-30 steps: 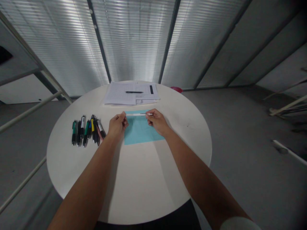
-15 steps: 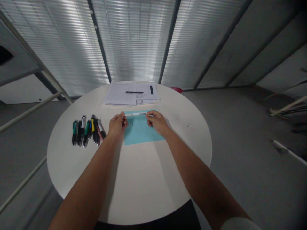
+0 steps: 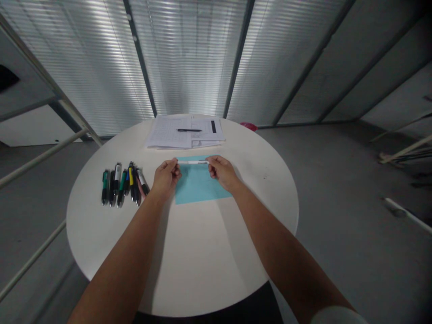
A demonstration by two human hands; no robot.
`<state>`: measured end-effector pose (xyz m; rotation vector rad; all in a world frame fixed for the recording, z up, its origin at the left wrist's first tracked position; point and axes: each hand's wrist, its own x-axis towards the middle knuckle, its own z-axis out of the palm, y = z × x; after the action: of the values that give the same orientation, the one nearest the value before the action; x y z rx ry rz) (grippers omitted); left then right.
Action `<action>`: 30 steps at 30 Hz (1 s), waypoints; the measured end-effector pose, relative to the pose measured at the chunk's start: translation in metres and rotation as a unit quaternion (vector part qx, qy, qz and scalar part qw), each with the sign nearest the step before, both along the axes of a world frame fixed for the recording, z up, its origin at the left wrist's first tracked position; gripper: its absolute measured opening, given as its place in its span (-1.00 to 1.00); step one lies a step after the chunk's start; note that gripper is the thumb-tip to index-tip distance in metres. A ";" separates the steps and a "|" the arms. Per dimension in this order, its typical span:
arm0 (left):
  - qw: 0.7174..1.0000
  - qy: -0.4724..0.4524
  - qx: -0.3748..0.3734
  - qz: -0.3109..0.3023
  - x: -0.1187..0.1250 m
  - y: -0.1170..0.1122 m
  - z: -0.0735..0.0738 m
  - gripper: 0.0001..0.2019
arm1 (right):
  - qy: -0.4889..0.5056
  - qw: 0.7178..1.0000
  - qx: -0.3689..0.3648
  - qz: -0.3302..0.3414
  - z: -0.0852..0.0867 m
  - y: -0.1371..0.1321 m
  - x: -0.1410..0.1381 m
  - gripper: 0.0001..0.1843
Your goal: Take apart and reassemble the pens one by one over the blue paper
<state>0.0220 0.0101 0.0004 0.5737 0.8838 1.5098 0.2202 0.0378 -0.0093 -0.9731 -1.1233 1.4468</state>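
Observation:
A slim white pen (image 3: pixel 193 162) stretches level between my two hands, above the far edge of a light-blue sheet of paper (image 3: pixel 199 184). My left hand (image 3: pixel 166 176) pinches its left end between thumb and fingertips. The other end, with what looks like a clip, is pinched by my right hand (image 3: pixel 221 171). Both ends of the pen are partly covered by my fingers. The blue sheet lies flat on the table, its right side partly under my right hand and wrist.
Several pens (image 3: pixel 122 183) lie side by side left of my left hand. Beyond the blue sheet, a stack of printed papers (image 3: pixel 168 131) carries a black pen (image 3: pixel 189 130). Everything rests on a round white table (image 3: pixel 199 252). Metal rails (image 3: pixel 40 155) stand at the left.
Both hands have shifted slightly to the right with the pen. The pen appears to have turned a little in my fingers, its clip now showing differently.

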 end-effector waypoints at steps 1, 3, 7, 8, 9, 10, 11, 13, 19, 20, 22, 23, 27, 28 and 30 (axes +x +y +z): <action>1.000 -0.002 -0.003 0.004 0.000 0.000 0.000 -0.76 | 0.002 1.000 0.006 0.002 0.000 0.000 0.000 -0.64; 1.000 -0.005 -0.007 0.010 0.000 0.001 -0.001 -0.74 | 0.006 1.000 0.020 0.006 -0.001 0.000 0.001 -0.66; 1.000 -0.010 -0.009 0.012 0.000 0.002 -0.001 -0.73 | 0.016 0.999 0.038 0.009 -0.003 0.000 0.001 -0.76; 1.000 -0.011 -0.010 0.012 0.000 0.002 -0.001 -0.73 | 0.019 0.999 0.036 0.010 -0.003 0.000 0.002 -0.80; 1.000 -0.012 -0.010 0.011 0.000 0.002 0.000 -0.74 | 0.018 0.999 0.033 0.011 -0.003 0.000 0.002 -0.83; 1.000 -0.012 -0.009 0.010 0.000 0.002 0.000 -0.74 | 0.016 0.999 0.029 0.013 -0.003 0.000 0.002 -0.86; 1.000 -0.013 -0.008 0.008 0.000 0.001 0.000 -0.74 | 0.012 0.999 0.026 0.015 -0.003 0.000 0.002 -0.87; 1.000 -0.013 -0.005 0.004 0.000 0.001 0.000 -0.74 | 0.013 0.999 0.026 0.015 -0.002 0.000 0.002 -0.80; 1.000 -0.009 0.000 -0.008 -0.001 0.001 0.000 -0.77 | 0.040 0.999 0.003 -0.014 -0.004 0.004 0.001 -0.58; 1.000 -0.011 0.001 -0.011 -0.001 0.001 0.000 -0.77 | 0.041 0.999 0.000 -0.018 -0.004 0.004 0.001 -0.60; 1.000 -0.014 0.004 -0.014 -0.002 0.001 0.000 -0.77 | 0.043 0.999 -0.004 -0.021 -0.005 0.005 0.000 -0.62; 1.000 -0.015 0.005 -0.015 -0.002 0.001 -0.001 -0.77 | 0.042 0.999 -0.005 -0.024 -0.005 0.005 0.000 -0.61; 1.000 -0.018 0.010 -0.018 -0.003 0.002 -0.003 -0.80 | 0.017 1.000 -0.004 -0.022 -0.002 0.003 -0.001 -0.56; 1.000 -0.019 0.011 -0.019 -0.003 0.002 -0.004 -0.80 | 0.007 1.000 -0.004 -0.016 -0.001 0.001 -0.002 -0.55; 1.000 -0.020 0.011 -0.017 -0.004 0.003 -0.005 -0.81 | -0.012 1.000 -0.005 -0.003 0.002 -0.002 -0.002 -0.56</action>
<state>0.0184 0.0128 -0.0042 0.5713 0.8237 1.4971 0.2183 0.0361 -0.0075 -1.0029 -1.1302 1.4415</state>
